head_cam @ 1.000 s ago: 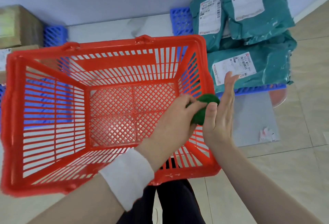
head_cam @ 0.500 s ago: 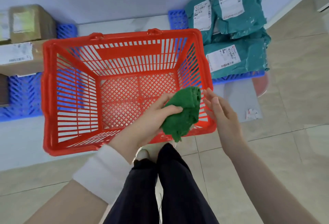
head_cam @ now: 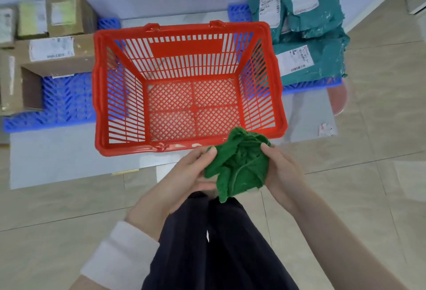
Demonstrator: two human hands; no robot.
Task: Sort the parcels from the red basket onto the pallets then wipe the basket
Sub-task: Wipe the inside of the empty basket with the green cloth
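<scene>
Since nothing is left inside the red basket [head_cam: 184, 29], with cardboard boxes [head_cam: 69, 13] stacked on the blue pallet [head_cam: 64, 103] to its left and teal mailer bags [head_cam: 327, 64] piled on the other pallet [head_cam: 311, 84] to its right, the sorting half looks finished and the wiping is what's in hand.

A green cloth [head_cam: 239, 167] is held bunched up just in front of the basket's near rim, above the floor [head_cam: 69, 209], not touching the plastic. It's gripped on both sides. The left hand [head_cam: 184, 174] is curled round its left edge with the thumb pressed on top. The right hand [head_cam: 281, 174] is pinched onto the right edge, thumb over the fabric, other fingers hidden underneath.

Tips for this bit: the cloth is probably best refolded into a flat pad first, since a loose wad can get snagged on all that lattice. One hand should be freed for steadying the rim, because a light empty basket is easily pushed around. The walls are better wiped along the slats, and the mesh bottom and corners shouldn't be skipped.
</scene>
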